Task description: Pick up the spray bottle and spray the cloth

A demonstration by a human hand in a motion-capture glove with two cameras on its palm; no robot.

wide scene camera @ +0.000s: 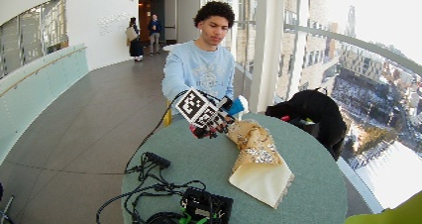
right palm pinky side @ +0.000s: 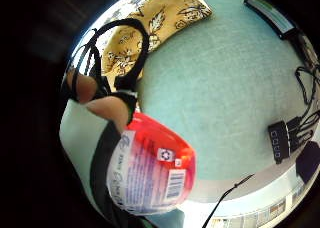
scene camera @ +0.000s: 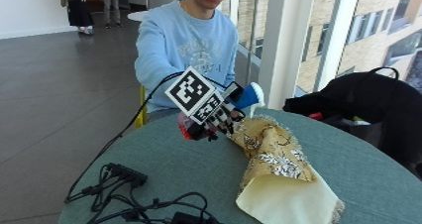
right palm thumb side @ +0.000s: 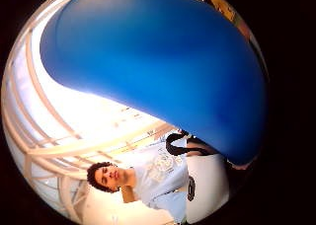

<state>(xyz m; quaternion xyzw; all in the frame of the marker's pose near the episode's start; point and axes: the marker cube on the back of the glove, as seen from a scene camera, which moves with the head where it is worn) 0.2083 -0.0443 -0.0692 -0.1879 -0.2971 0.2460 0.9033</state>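
Outside view first: a person in a light blue sweatshirt sits behind a round green table (scene camera: pixel 178 169), and the gloved right hand (scene camera: pixel 211 119) holds a spray bottle (scene camera: pixel 247 97) up off the tabletop, just beside the near end of the cloth (scene camera: pixel 274 157). The bottle lies tilted in the hand, its blue and white head poking out toward the cloth and its red body showing below the glove on the side away from the cloth. The fingers are curled round the bottle, clamped on it; I cannot make out from here whether any finger sits on the trigger. The cloth, yellow with a leaf print and a plain pale lining, lies bunched on the table, one end heaped right by the hand and the other spread out flat, well away from it. From the little finger side palm view the red base with its white label fills the space close to the palm, and the cloth lies on the green surface beyond it. A tangle of black cables (scene camera: pixel 125 194) sits on the table well apart from the cloth, and a black bag (scene camera: pixel 362 102) rests beyond the cloth, at the far edge.
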